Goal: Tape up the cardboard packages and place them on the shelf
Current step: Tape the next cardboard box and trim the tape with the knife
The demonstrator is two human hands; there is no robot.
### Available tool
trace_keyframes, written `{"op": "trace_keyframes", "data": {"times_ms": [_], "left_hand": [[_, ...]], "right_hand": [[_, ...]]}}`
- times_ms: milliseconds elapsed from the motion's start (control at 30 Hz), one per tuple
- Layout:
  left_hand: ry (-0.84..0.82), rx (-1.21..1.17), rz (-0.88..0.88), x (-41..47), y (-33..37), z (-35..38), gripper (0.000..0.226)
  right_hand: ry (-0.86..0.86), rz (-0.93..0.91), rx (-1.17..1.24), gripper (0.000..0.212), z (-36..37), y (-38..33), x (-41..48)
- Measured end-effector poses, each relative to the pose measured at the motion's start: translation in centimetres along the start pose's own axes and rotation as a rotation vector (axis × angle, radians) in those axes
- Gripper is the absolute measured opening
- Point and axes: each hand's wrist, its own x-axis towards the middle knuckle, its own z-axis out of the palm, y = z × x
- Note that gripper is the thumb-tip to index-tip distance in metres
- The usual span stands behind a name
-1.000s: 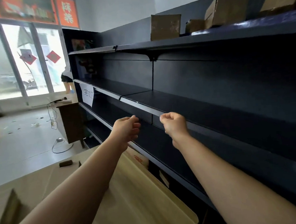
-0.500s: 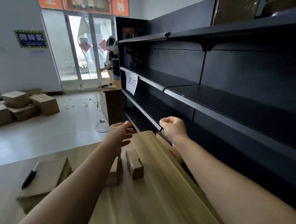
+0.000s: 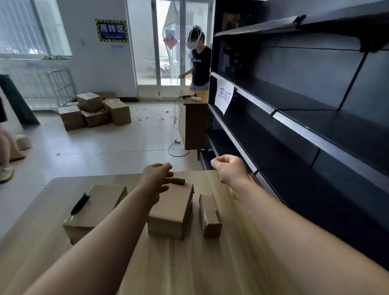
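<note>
Both hands out over the wooden table (image 3: 197, 273), empty. Left hand (image 3: 155, 177) loosely curled, fingers half-closed on nothing, hovering above the far edge of the middle cardboard box (image 3: 171, 212); whether touching the lid, cannot tell. Right hand (image 3: 230, 169) balled into a loose fist, well clear of any box, off to the right of the middle box and nearer the dark shelf unit (image 3: 314, 125).

Relative to the middle box: directly under and just nearer than the left hand, long axis running away from the body toward the far table edge. Small brown roll-like object (image 3: 177, 181) on its far end, beside the left fingers, possibly tape, too blurred to be sure. Narrow cardboard box (image 3: 209, 215) just to its right, long axis the same way, below and nearer than the right fist. Wider cardboard box (image 3: 94, 210) to its left, with a black pen or knife (image 3: 80, 203) lying on top.

Likely next reach: left hand, being nearer.

Writing: white sheet (image 3: 224, 97) hung on the shelf edge reading "完成区". Blue wall sign (image 3: 112, 30) with striped border reading "周转区". Shirt lettering on the person (image 3: 200, 61) by the door illegible. More stacked boxes (image 3: 94, 110) on the floor beyond.
</note>
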Motion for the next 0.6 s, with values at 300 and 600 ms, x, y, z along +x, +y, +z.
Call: {"op": "trace_keyframes", "data": {"times_ms": [300, 600], "left_hand": [[0.05, 0.152, -0.089, 5.7, -4.1, -2.1, 0.028], [-0.046, 0.374, -0.211, 10.7, -9.3, -2.8, 0.042]], "right_hand": [[-0.159, 0.136, -0.039, 0.008, 6.7, 3.8, 4.5], [-0.257, 0.371, -0.084, 0.023, 12.2, 9.9, 7.9]]}}
